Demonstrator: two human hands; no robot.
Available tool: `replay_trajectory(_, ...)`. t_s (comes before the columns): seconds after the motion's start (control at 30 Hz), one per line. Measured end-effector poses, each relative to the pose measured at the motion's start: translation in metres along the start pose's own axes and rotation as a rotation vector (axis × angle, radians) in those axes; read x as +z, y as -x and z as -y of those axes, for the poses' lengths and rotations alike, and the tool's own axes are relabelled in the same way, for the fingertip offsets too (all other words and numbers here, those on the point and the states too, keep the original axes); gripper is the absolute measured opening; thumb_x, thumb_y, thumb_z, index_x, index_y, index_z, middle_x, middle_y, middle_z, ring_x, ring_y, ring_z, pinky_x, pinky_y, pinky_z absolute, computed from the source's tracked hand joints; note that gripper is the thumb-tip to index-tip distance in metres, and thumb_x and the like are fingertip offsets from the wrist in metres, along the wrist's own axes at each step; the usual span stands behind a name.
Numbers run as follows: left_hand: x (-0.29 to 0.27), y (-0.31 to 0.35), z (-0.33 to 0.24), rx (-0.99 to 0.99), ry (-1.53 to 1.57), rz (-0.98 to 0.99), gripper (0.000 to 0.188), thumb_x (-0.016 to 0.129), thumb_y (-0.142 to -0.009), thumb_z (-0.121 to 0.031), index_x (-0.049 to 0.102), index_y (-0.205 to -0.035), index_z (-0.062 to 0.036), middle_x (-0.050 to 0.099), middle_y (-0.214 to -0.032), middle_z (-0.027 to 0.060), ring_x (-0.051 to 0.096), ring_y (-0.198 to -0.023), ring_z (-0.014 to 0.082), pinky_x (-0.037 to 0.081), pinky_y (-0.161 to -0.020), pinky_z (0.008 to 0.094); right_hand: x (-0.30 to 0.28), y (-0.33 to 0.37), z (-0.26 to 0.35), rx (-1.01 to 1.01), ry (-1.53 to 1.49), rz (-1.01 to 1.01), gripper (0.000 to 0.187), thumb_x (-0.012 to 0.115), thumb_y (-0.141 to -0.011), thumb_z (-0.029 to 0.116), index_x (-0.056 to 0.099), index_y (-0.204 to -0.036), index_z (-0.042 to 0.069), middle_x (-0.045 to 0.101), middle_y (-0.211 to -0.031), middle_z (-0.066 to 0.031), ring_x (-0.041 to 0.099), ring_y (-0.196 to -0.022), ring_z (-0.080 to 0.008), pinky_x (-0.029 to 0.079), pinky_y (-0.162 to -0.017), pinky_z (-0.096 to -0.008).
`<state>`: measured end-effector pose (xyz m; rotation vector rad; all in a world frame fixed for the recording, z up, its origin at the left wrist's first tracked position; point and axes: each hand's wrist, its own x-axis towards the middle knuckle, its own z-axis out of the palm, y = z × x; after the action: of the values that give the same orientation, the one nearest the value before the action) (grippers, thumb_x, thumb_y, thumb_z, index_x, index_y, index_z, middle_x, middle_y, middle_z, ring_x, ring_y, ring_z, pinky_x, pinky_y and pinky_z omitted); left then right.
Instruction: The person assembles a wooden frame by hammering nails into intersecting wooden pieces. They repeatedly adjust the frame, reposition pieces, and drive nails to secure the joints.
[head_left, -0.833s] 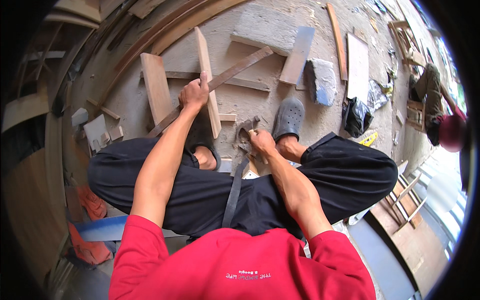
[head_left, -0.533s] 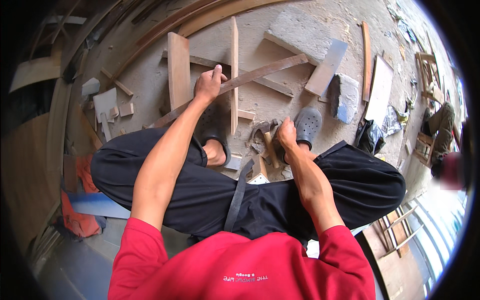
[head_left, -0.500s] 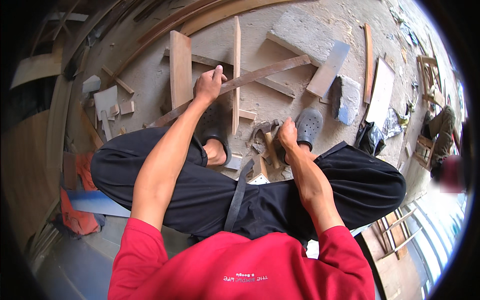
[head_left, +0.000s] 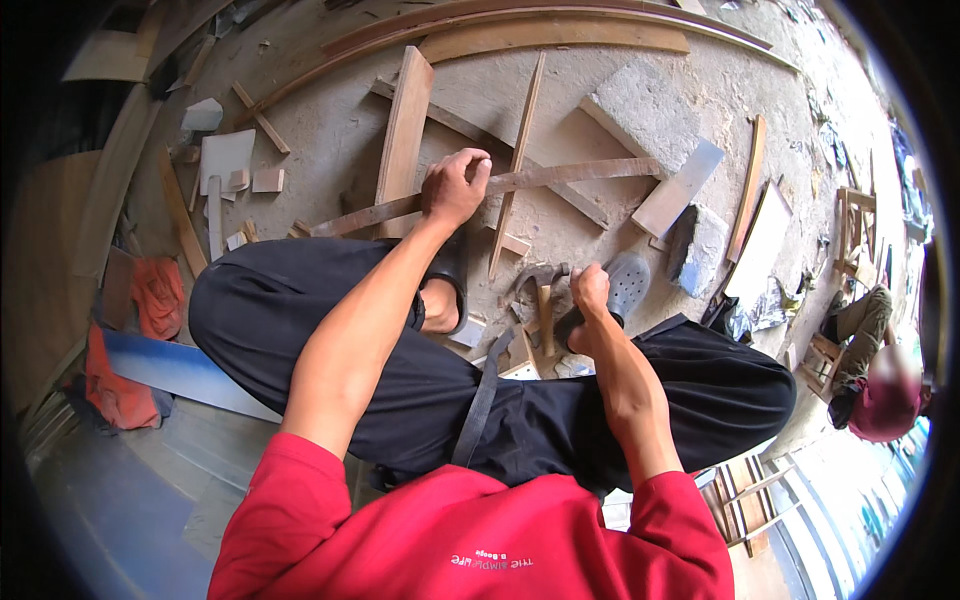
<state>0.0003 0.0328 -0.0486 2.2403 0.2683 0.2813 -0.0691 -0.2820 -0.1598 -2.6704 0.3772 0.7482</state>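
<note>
1. My left arm is extending up and slightly inward across my trousers, the elbow gently bent and the forearm lying over the thigh.
2. My left hand is closing around the middle part of a brown wood strip, the knuckles facing up and the thumb lying close to the curled forefinger.
3. The strip is running slantwise from beside my left knee to near the rough concrete slab, crossing a wide board and a thin board standing on edge.
4. My right arm is bending at the elbow, the forearm slanting inward and forward between my spread knees.
5. My right hand is hanging low beside the grey shoe, its fingers curling inward; I cannot tell whether they are pinching anything.
6. Just left of that hand, a hammer is pointing its wooden handle toward my lap, its dark head farther away.
7. A concrete block is sitting to the right, beyond the shoe.
</note>
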Motion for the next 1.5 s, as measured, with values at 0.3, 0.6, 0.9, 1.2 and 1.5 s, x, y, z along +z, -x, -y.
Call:
replay_trajectory(0.3, 0.011, -0.003, -0.023, -0.029, 0.034, 0.16, 0.022, 0.055, -0.087, -0.025, 0.068, -0.102, -0.0141, 0.07, -0.096, 0.0098, 0.068, -0.089, 0.0308, 0.053, -0.075, 0.0402, -0.093, -0.001, 0.07, -0.062, -0.793, -0.05, 0.023, 0.06, -0.085, 0.012, 0.066, -0.103, -0.002, 0.068, -0.079, -0.0119, 0.067, -0.061, -0.0175, 0.057, -0.053, -0.0296)
replay_trajectory(0.6, 0.008, -0.014, -0.026, -0.209, 0.042, 0.303, 0.026, 0.054, -0.086, -0.03, 0.073, -0.098, -0.0172, 0.071, -0.096, 0.0094, 0.068, -0.09, 0.0301, 0.053, -0.077, 0.038, -0.15, 0.03, 0.148, -0.16, -1.182, 0.145, 0.031, 0.07, -0.088, 0.012, 0.065, -0.109, -0.009, 0.069, -0.094, -0.0148, 0.068, -0.078, -0.0188, 0.058, -0.067, -0.0266)
replay_trajectory(0.9, 0.011, -0.024, -0.016, -0.277, 0.168, 0.363, 0.026, 0.058, -0.084, -0.03, 0.075, -0.098, -0.0174, 0.073, -0.094, 0.0077, 0.069, -0.086, 0.0235, 0.052, -0.079, 0.0342, -0.132, 0.017, 0.195, -0.446, -0.834, 0.057, 0.023, 0.067, -0.09, 0.013, 0.071, -0.108, 0.001, 0.073, -0.091, -0.0095, 0.069, -0.081, -0.0144, 0.054, -0.07, -0.0263)
replay_trajectory(1.2, 0.009, -0.023, -0.013, -0.323, 0.123, 0.404, 0.024, 0.06, -0.083, -0.031, 0.075, -0.098, -0.0199, 0.073, -0.093, 0.0027, 0.069, -0.085, 0.0192, 0.052, -0.079, 0.0323, -0.111, 0.012, 0.207, -0.54, -0.744, -0.104, 0.019, 0.07, -0.087, 0.012, 0.071, -0.101, -0.001, 0.073, -0.086, -0.0082, 0.065, -0.073, -0.0105, 0.052, -0.068, -0.0245)
replay_trajectory(1.5, 0.012, -0.023, -0.006, -0.265, 0.162, 0.404, 0.024, 0.061, -0.082, -0.036, 0.075, -0.095, -0.021, 0.073, -0.089, 0.0038, 0.068, -0.079, 0.0189, 0.052, -0.074, 0.0321, -0.112, 0.014, 0.202, -0.528, -0.796, -0.095, 0.017, 0.068, -0.084, 0.01, 0.072, -0.098, 0.0, 0.074, -0.085, -0.0109, 0.07, -0.076, -0.015, 0.053, -0.07, -0.0273)
